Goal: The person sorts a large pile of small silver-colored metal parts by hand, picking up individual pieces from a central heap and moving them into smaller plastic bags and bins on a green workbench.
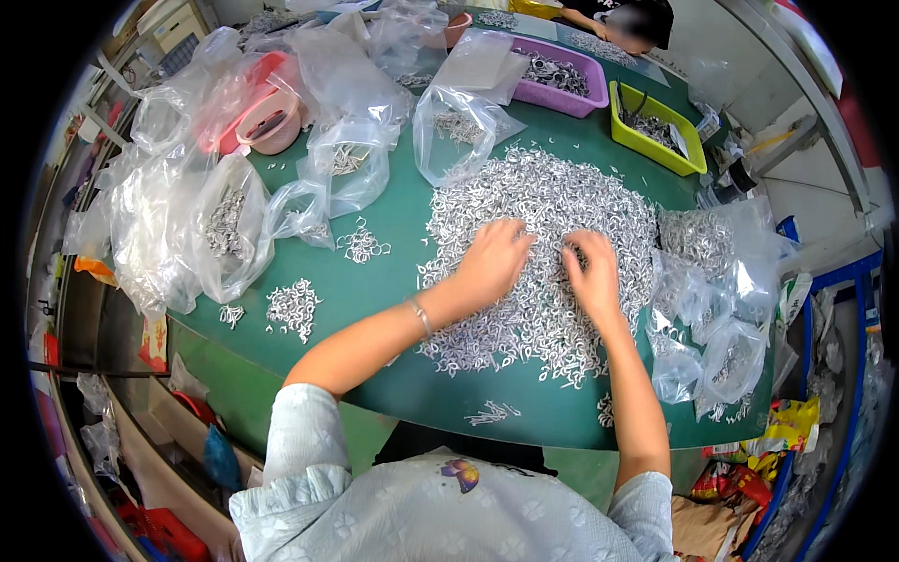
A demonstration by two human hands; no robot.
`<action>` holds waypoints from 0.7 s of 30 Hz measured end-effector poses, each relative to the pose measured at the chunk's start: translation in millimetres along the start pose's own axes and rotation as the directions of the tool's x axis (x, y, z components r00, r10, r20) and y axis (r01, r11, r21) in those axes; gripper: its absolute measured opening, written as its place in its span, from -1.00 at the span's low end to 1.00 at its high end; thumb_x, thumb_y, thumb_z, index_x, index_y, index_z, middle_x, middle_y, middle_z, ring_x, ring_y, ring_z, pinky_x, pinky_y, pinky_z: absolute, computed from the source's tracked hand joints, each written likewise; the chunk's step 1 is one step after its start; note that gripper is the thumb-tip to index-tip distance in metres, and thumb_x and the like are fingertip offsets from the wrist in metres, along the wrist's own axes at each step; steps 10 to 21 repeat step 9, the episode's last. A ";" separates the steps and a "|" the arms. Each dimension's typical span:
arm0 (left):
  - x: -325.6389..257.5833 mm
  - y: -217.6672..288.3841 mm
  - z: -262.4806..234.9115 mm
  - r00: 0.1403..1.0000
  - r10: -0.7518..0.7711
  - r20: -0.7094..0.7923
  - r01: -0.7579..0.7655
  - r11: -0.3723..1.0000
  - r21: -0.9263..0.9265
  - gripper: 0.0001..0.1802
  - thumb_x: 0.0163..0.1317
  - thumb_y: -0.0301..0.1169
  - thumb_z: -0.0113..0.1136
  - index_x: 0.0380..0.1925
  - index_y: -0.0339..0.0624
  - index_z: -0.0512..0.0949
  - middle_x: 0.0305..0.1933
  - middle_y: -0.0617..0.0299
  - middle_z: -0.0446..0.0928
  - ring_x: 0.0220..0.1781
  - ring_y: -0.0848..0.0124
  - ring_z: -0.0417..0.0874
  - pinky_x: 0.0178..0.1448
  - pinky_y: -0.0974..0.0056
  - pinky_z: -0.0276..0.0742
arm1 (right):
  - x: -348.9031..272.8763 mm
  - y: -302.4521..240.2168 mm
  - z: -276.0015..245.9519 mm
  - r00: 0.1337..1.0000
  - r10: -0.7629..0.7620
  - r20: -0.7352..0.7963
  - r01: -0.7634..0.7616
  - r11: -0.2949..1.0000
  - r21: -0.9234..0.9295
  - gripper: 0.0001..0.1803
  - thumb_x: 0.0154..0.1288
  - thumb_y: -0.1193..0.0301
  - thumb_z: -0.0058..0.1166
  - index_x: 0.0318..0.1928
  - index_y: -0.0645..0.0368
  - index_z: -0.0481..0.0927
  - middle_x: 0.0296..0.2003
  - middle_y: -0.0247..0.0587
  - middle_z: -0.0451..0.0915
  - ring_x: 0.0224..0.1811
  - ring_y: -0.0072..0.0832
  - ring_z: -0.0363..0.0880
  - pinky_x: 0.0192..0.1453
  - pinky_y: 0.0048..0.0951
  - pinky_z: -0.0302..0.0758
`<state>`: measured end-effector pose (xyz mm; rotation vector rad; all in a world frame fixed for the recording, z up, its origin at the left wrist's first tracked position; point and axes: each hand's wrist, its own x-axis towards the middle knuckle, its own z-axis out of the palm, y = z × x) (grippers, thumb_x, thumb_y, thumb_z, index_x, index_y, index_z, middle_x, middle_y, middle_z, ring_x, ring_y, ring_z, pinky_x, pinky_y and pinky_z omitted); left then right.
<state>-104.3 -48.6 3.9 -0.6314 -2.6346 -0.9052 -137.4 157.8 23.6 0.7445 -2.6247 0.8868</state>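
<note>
A wide heap of small silver metal hook-shaped pieces (534, 318) covers the middle of the green table (375, 412). Both hands are at its upper middle, a short gap between them. My left hand (499, 255), with a bracelet at the wrist, has its fingers curled down against the pieces; their tips are blurred, and what they pinch is hidden. My right hand (596, 270) bends over the heap, its thumb apart from the curved fingers. Pieces show in that gap, and nothing held can be made out.
Clear plastic bags of metal parts (225, 220) crowd the left, with more bags (721, 281) at right. Behind stand a purple basket (562, 77), a lime-green basket (655, 136) and a pink tub (272, 122). Small piles (293, 309) lie left. Another person (618, 23) works at the far end.
</note>
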 end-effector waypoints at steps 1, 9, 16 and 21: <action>18.6 -3.0 1.8 0.990 -0.067 -0.128 0.069 0.998 0.012 -0.59 0.21 -0.40 0.18 0.07 -0.24 0.48 0.17 -0.01 0.41 0.22 0.03 0.40 0.30 -0.10 0.22 | 17.7 6.2 4.2 1.000 0.015 -0.021 -0.014 0.998 0.055 -0.70 0.21 0.41 0.17 -0.05 0.26 0.58 -0.05 -0.03 0.59 0.07 -0.09 0.49 0.21 -0.15 0.34; 74.6 -52.6 32.5 0.901 -0.432 -0.050 0.431 0.872 0.231 -0.37 0.25 -0.03 0.16 0.23 -0.16 0.39 0.26 -0.08 0.38 0.34 0.01 0.31 0.42 -0.15 0.06 | 86.3 37.9 74.4 0.994 0.023 0.102 -0.015 0.996 -0.084 -0.54 0.36 0.12 0.01 0.12 0.16 0.54 0.11 0.08 0.52 0.23 -0.13 0.43 0.32 -0.12 0.28; 74.6 -52.6 32.5 0.901 -0.432 -0.050 0.431 0.872 0.231 -0.37 0.25 -0.03 0.16 0.23 -0.16 0.39 0.26 -0.08 0.38 0.34 0.01 0.31 0.42 -0.15 0.06 | 86.3 37.9 74.4 0.994 0.023 0.102 -0.015 0.996 -0.084 -0.54 0.36 0.12 0.01 0.12 0.16 0.54 0.11 0.08 0.52 0.23 -0.13 0.43 0.32 -0.12 0.28; 74.6 -52.6 32.5 0.901 -0.432 -0.050 0.431 0.872 0.231 -0.37 0.25 -0.03 0.16 0.23 -0.16 0.39 0.26 -0.08 0.38 0.34 0.01 0.31 0.42 -0.15 0.06 | 86.3 37.9 74.4 0.994 0.023 0.102 -0.015 0.996 -0.084 -0.54 0.36 0.12 0.01 0.12 0.16 0.54 0.11 0.08 0.52 0.23 -0.13 0.43 0.32 -0.12 0.28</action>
